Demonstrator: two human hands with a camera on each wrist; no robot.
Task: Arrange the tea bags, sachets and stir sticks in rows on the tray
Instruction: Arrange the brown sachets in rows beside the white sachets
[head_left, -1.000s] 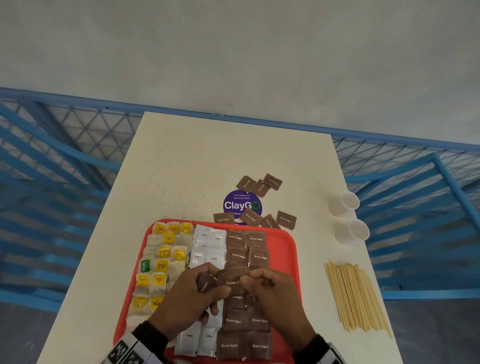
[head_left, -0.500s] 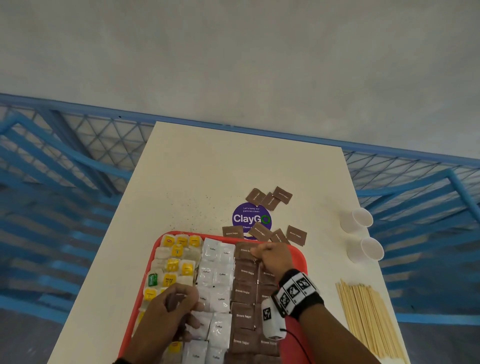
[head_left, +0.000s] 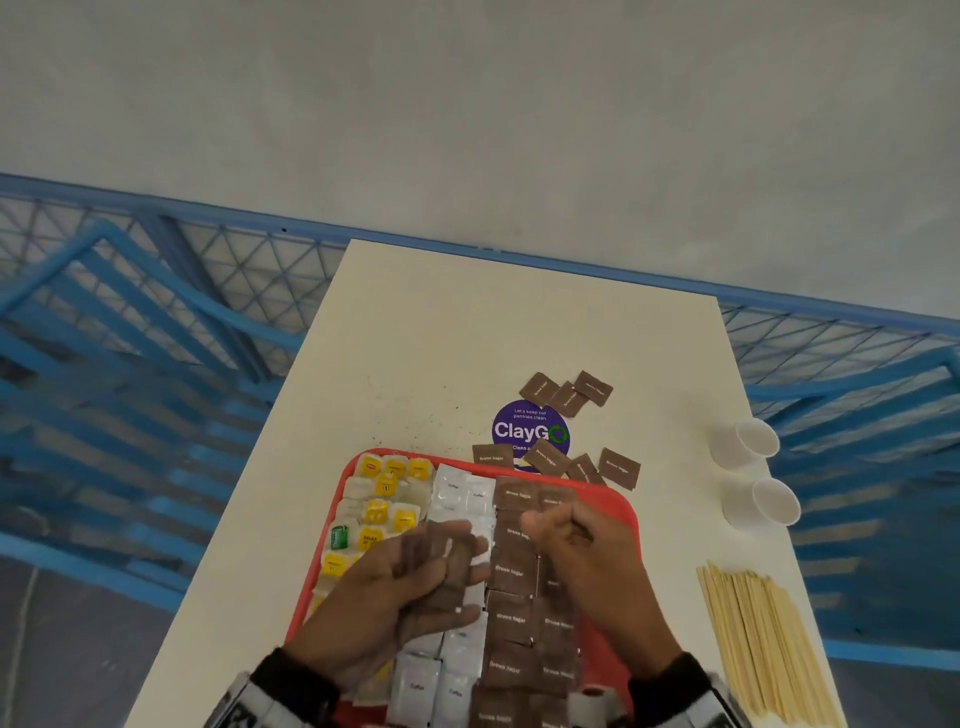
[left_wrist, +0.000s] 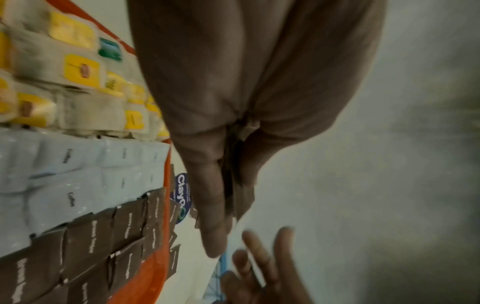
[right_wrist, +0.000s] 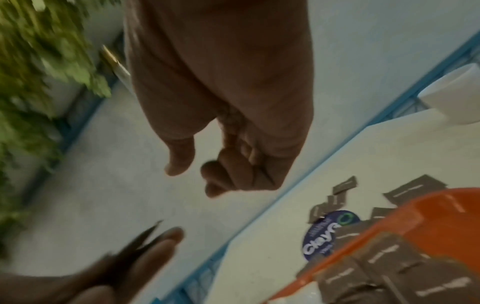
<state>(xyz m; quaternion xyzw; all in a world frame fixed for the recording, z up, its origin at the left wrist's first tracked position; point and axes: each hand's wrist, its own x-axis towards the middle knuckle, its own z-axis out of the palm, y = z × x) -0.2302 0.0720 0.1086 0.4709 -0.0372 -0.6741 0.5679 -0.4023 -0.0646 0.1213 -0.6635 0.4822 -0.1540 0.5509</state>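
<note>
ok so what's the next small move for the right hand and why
Probably reach to the left hand and take one brown sachet from its stack, then lay it in the brown row on the tray. The right hand looks curled and empty over that row, the left holds several sachets, and more brown ones lie loose on the table.

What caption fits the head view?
Left hand holds brown sugar sachets over red tray; stir sticks wait on table.

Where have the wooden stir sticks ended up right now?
In the head view the stir sticks lie bundled on the table, right of the red tray and nearer the person than the two white cups.
</note>
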